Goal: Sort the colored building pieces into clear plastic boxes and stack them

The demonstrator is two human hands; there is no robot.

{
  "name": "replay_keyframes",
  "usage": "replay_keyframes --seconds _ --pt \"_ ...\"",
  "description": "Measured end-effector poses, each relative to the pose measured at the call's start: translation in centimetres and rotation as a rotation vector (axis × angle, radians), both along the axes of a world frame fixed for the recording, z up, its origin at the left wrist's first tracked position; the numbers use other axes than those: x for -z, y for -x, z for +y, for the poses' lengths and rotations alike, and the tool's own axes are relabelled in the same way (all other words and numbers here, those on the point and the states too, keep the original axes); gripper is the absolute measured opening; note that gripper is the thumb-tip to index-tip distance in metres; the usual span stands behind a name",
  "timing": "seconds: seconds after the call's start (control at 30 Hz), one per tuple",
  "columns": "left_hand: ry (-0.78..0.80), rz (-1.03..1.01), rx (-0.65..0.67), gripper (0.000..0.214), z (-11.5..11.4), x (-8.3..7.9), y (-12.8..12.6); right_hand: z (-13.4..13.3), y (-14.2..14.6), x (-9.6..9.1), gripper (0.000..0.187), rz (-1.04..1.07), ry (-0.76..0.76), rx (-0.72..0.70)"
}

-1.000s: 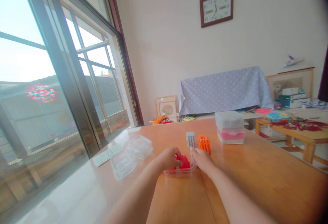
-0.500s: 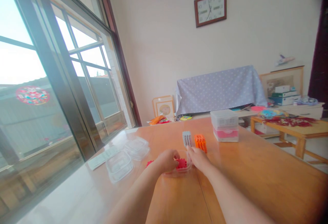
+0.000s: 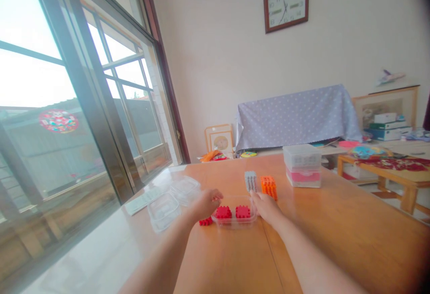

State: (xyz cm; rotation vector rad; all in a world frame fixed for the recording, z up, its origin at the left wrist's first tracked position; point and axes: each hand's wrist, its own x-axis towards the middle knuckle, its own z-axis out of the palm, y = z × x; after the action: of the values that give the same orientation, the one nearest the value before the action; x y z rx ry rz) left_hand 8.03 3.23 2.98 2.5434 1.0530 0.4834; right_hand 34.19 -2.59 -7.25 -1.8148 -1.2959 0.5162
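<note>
A clear plastic container (image 3: 235,225) stands in front of me with two stacks of red notched pieces inside, a left stack (image 3: 223,212) and a right stack (image 3: 242,212). My right hand (image 3: 268,207) holds the container at its right edge, its fingertips partly hidden. Above the container's left rim hovers my left hand (image 3: 208,202), fingers loosely bent and apart, with nothing visible in them. More red pieces (image 3: 205,221) lie on the table just left of the container, below that hand. Behind the container stand a grey stack (image 3: 250,181) and an orange stack (image 3: 268,188) of similar pieces.
Clear empty containers (image 3: 164,211) and clear lids (image 3: 186,190) lie to the left, beside a pale flat sheet (image 3: 143,201). A lidded clear box (image 3: 303,166) with pink contents stands at the back right of the wooden table (image 3: 235,262). A window runs along the left.
My left hand has come out of the container and moved left, leaving both red stacks in view. My right hand stays at the right edge. The view has turned slightly left.
</note>
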Motion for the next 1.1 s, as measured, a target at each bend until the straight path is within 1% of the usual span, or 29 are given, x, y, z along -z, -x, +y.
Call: replay_keyframes --seconds 0.1,0.2,0.27,0.37,0.5,0.7,0.8,0.9,1.0,1.1 --pt "0.025 -0.017 -0.056 0.030 0.8 -0.2 3.0 0.2 -0.2 0.3 0.064 -0.016 -0.020 -0.010" --pt "0.070 0.000 -0.099 0.038 1.2 0.0 5.6 0.3 -0.4 0.6 0.064 -0.024 -0.030 -0.029" --pt "0.097 0.031 -0.105 0.046 1.3 0.2 6.8 0.3 -0.4 0.6 0.063 -0.032 -0.037 -0.030" --pt "0.127 0.070 -0.109 0.058 1.1 0.8 7.8 0.2 -0.4 0.6 0.063 -0.037 -0.034 -0.017" --pt "0.127 0.095 -0.130 0.064 0.9 1.5 8.0 0.1 -0.3 0.6 0.063 -0.018 -0.018 -0.020" --pt "0.090 0.078 -0.114 0.056 1.4 2.7 7.7 0.2 -0.2 0.3 0.061 0.024 0.035 -0.013" --pt "0.076 0.061 -0.099 0.051 1.6 2.9 7.7 0.2 -0.1 0.1 0.059 0.040 0.034 -0.017" --pt "0.050 0.045 -0.103 0.044 1.6 2.4 7.9 -0.1 0.0 0.0 0.058 0.081 0.022 -0.019" --pt "0.003 0.009 -0.119 0.039 1.5 1.3 8.0 -0.3 0.0 0.1 0.057 0.106 -0.005 -0.034" --pt "-0.062 -0.058 -0.116 0.033 1.4 0.3 7.3 -0.1 -0.1 0.4 0.057 0.087 -0.020 -0.029"
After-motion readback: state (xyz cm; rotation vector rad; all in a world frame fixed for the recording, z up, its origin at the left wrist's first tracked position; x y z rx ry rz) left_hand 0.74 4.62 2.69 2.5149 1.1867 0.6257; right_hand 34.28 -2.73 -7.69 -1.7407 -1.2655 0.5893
